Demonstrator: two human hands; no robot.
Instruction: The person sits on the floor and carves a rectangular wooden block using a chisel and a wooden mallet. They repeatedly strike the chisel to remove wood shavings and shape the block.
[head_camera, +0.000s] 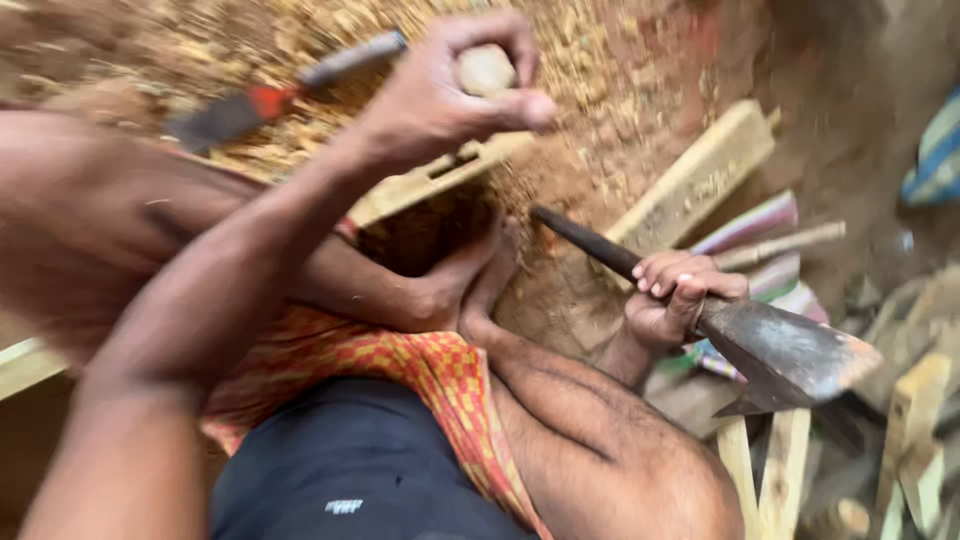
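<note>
At the top centre of the frame, the left hand (440, 95) closes around a smooth, rounded wooden handle (486, 70). At right, the right hand (672, 298) grips an adze-like tool (760, 335), its broad, dull metal blade wedge-shaped with a rusty tip and a dark tapered shaft. A pale, mortised wooden beam (440, 175) lies on gritty sawdust (300, 120) just under the left hand.

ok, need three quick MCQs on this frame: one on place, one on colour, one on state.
1. Where is the adze-like blade?
A) lower right
B) upper left
C) out of view

2. What colour is the band on the chisel?
A) blue
B) red
C) green

3. What is the left hand doing?
A) lying flat and open
B) resting on the cloth
C) closed around the chisel's handle

Key:
1 A, the right hand grips the blade's dark handle there.
2 B, a red collar sits between blade and handle.
3 C, its fingers wrap the pale handle end.
</note>
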